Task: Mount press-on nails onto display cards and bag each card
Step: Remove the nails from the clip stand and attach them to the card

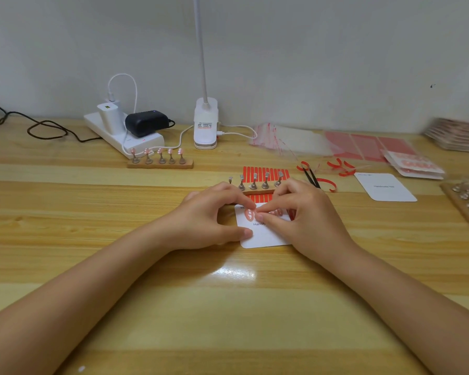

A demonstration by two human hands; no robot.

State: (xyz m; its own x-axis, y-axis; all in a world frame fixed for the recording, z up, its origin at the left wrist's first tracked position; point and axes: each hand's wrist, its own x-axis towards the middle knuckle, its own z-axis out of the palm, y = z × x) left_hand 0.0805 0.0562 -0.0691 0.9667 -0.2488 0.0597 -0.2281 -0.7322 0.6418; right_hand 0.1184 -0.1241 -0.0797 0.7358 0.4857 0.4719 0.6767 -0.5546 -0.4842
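A white display card [263, 236] lies flat on the wooden table in front of me, with a pink press-on nail [249, 214] stuck near its top left. My left hand [211, 217] rests on the card's left edge, thumb pressing the card down. My right hand [301, 215] covers the card's right side, and its thumb and forefinger pinch a small pink nail against the card's top row. Just behind my hands stands a wooden holder [257, 185] with several bare metal stands, on a red adhesive strip sheet [266, 173].
A second holder [160, 161] carrying several pink nails stands at the back left, before a power strip [122, 133] and a clip lamp [205, 123]. Clear bags [287, 139], red sheets [368, 147], black tweezers [312, 177], a blank card [385, 186] and finished packs [417, 166] lie to the right.
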